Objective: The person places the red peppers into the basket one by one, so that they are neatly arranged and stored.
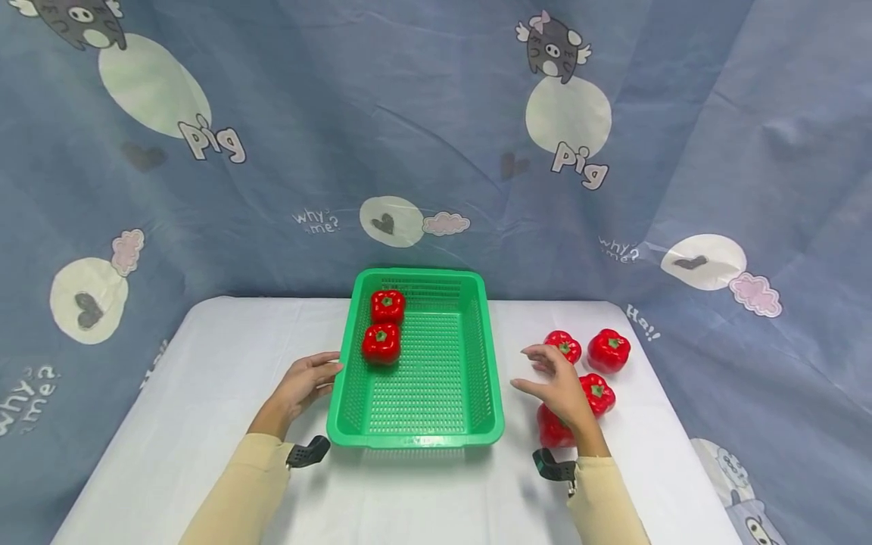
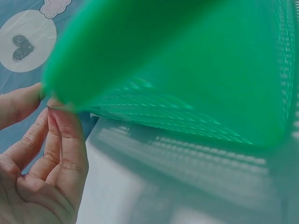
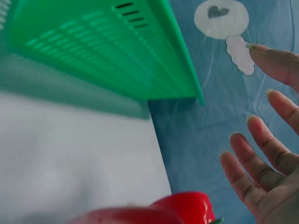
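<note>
A green plastic basket (image 1: pixel 429 441) stands on the table with two red bell peppers, a rear one (image 1: pixel 387 306) and a front one (image 1: pixel 381 344), along its left side. My left hand (image 1: pixel 308 384) pinches the basket's left rim; in the left wrist view, thumb and fingertips (image 2: pixel 70 123) meet at the rim's edge. To the right of the basket, my right hand (image 1: pixel 560 384) hovers over a group of red bell peppers, thumb and fingers spread apart and holding nothing. It partly hides the front pepper (image 1: pixel 553 428) and the one beside it (image 1: pixel 597 394).
Behind the right hand are two more red bell peppers, one (image 1: pixel 563 347) nearer the basket and one (image 1: pixel 608 350) toward the table's right edge. A white cloth covers the table (image 1: pixel 409 499). A blue printed curtain (image 1: pixel 436 136) hangs behind it.
</note>
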`<state>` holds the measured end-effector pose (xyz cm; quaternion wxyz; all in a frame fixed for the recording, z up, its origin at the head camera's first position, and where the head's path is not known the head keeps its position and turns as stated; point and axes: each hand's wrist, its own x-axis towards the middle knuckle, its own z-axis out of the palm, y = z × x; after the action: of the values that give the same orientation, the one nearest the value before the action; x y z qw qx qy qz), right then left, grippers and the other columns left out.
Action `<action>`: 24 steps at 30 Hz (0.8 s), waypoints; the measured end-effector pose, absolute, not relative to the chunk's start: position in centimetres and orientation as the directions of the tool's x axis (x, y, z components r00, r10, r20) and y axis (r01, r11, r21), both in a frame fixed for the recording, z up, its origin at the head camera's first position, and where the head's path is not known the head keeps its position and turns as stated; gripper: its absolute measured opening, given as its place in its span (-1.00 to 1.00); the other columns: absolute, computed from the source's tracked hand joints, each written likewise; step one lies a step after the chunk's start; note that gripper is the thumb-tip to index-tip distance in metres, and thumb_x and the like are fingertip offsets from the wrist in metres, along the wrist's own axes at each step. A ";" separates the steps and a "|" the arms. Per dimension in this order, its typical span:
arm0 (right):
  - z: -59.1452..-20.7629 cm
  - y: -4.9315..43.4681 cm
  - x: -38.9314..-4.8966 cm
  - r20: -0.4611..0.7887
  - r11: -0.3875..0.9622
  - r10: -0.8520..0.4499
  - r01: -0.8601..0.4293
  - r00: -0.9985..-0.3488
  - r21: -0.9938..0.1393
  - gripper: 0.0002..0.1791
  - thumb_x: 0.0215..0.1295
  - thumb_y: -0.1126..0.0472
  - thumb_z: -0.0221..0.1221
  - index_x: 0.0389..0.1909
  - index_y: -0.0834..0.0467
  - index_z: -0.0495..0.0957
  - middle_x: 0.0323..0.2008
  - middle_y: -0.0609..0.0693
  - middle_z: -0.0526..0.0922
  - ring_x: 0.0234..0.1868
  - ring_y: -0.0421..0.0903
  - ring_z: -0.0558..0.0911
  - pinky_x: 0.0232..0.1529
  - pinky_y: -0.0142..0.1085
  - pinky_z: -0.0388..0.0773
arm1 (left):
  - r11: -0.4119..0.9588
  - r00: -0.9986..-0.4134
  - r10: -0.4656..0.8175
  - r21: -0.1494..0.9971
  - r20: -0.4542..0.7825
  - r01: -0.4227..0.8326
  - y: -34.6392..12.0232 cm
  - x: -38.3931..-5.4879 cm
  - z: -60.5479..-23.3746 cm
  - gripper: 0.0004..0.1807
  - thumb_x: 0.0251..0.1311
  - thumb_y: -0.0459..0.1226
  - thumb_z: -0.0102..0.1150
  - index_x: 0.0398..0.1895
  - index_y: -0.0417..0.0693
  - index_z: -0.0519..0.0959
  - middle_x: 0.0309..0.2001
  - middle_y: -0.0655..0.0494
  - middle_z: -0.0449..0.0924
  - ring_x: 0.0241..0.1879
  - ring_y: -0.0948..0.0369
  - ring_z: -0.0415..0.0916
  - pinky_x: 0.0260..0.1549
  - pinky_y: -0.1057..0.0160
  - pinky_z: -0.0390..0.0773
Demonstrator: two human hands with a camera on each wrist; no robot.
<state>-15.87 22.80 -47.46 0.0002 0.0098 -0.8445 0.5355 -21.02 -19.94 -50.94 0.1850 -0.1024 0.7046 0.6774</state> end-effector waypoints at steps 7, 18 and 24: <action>-47.7 24.3 -14.8 -0.037 0.495 0.021 0.043 -0.999 -0.868 -0.37 0.00 0.10 0.45 0.12 0.11 0.46 0.16 0.12 0.48 0.24 0.15 0.42 0.18 0.13 0.41 | 0.070 -0.911 0.107 0.917 -0.399 -0.393 -20.0 -21.0 -50.9 -0.40 0.31 -0.29 0.14 0.34 -0.37 0.24 -0.19 0.22 0.63 -0.23 0.35 0.58 -0.17 0.35 0.61; -48.7 26.3 -13.3 -0.067 0.561 0.002 0.057 -0.998 -0.826 -0.31 0.02 0.15 0.44 0.20 0.10 0.41 0.19 0.15 0.42 0.22 0.21 0.37 0.03 0.07 0.55 | 0.073 -0.912 0.105 0.917 -0.398 -0.392 -20.0 -21.0 -50.9 -0.40 0.29 -0.28 0.16 0.33 -0.37 0.27 -0.16 0.19 0.62 -0.22 0.35 0.58 -0.17 0.35 0.62; -49.6 27.0 -12.7 -0.099 0.560 -0.009 0.077 -0.995 -0.825 -0.25 -0.03 0.14 0.47 0.22 0.10 0.40 0.20 0.17 0.41 0.24 0.21 0.35 0.03 0.05 0.56 | 0.062 -0.914 0.109 0.920 -0.392 -0.387 -20.0 -20.9 -50.9 -0.40 0.30 -0.29 0.14 0.34 -0.38 0.25 -0.19 0.21 0.63 -0.24 0.36 0.60 -0.18 0.35 0.62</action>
<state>-12.70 27.02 -49.56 -0.0459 -0.0194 -0.8821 0.4685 -20.87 -19.98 -50.91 0.1829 -0.0986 0.7053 0.6777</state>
